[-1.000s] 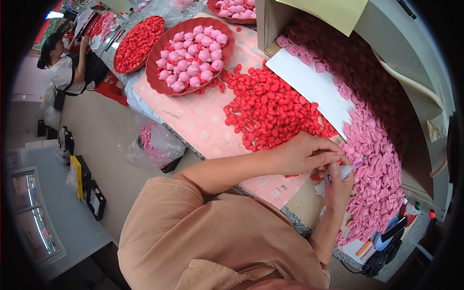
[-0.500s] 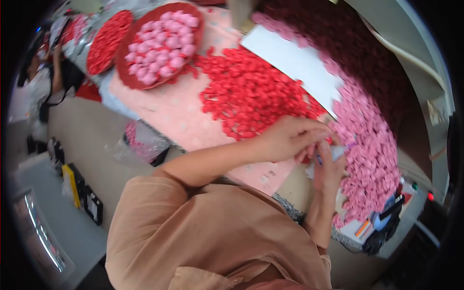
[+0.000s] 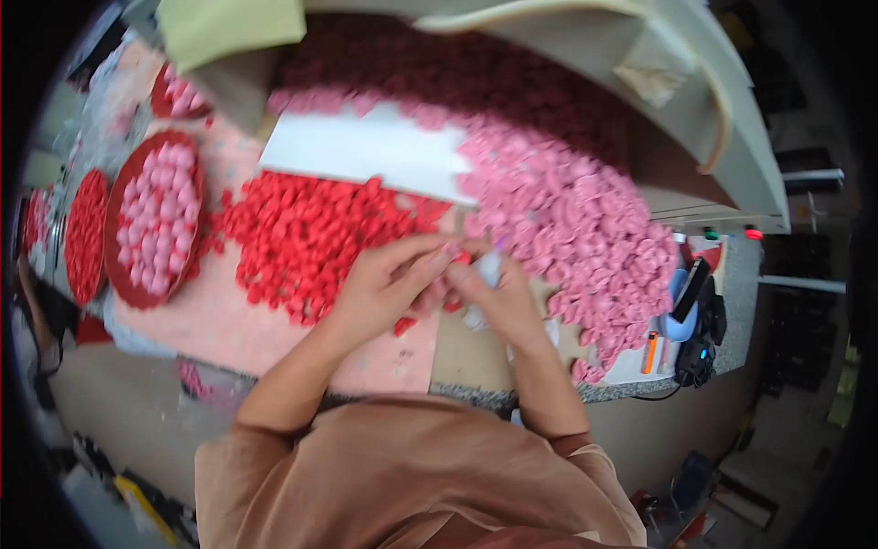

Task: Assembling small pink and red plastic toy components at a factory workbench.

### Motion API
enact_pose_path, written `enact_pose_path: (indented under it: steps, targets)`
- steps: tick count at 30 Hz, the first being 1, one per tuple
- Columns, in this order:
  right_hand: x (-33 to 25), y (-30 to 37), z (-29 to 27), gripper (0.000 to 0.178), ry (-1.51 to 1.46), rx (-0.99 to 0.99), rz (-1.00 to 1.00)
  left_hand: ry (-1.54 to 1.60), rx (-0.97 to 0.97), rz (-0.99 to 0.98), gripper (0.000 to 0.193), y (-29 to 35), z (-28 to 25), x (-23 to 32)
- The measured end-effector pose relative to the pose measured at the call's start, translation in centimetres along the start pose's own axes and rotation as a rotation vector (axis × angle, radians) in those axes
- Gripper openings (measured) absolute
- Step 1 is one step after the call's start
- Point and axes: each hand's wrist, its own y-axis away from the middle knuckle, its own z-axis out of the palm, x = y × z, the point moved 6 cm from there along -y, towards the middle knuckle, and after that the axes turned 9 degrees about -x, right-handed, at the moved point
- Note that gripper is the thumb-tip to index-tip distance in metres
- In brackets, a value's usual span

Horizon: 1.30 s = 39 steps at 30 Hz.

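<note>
Speckled stone worktop (image 3: 739, 322) lies beneath the left hand (image 3: 386, 282) and right hand (image 3: 503, 300), whose fingers bunch narrowly on a small red piece (image 3: 463, 259), its long axis unclear, beside a blurred white wad (image 3: 489, 268), with smooth red lumps (image 3: 306, 242) heaped nearer the left and ruffled pink pieces (image 3: 562, 201) rightward.

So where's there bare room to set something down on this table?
Bare pink sheet lies between the pink-filled bowl, red heap and table's front edge. The white panel, bordered by that heap and the pink heap, is bare too. Crowded: both heaps, and where the left hand and right hand meet.
</note>
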Motion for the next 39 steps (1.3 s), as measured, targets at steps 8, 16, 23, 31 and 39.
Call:
enact_pose_path:
  steps: [8,16,23,31,39]
  targets:
    - [-0.1,0.1,0.9,0.018,0.013,-0.093,-0.107,0.042,-0.038,0.066,0.028,0.7,0.6,0.4]
    - [0.4,-0.4,1.4,0.020,-0.094,-0.098,-0.155,0.083,-0.029,0.045,0.030,0.3,0.0,-0.1]
    - [-0.5,0.0,1.1,0.025,0.005,-0.063,-0.208,0.099,0.066,0.053,0.033,0.1,0.6,0.0]
    - [-1.1,0.4,0.2,0.031,0.002,-0.112,-0.178,-0.048,0.086,0.155,0.038,-0.5,0.7,0.3]
    - [-1.7,1.0,0.1,0.027,-0.034,-0.131,-0.232,-0.079,0.089,0.181,0.034,-0.5,0.7,1.2]
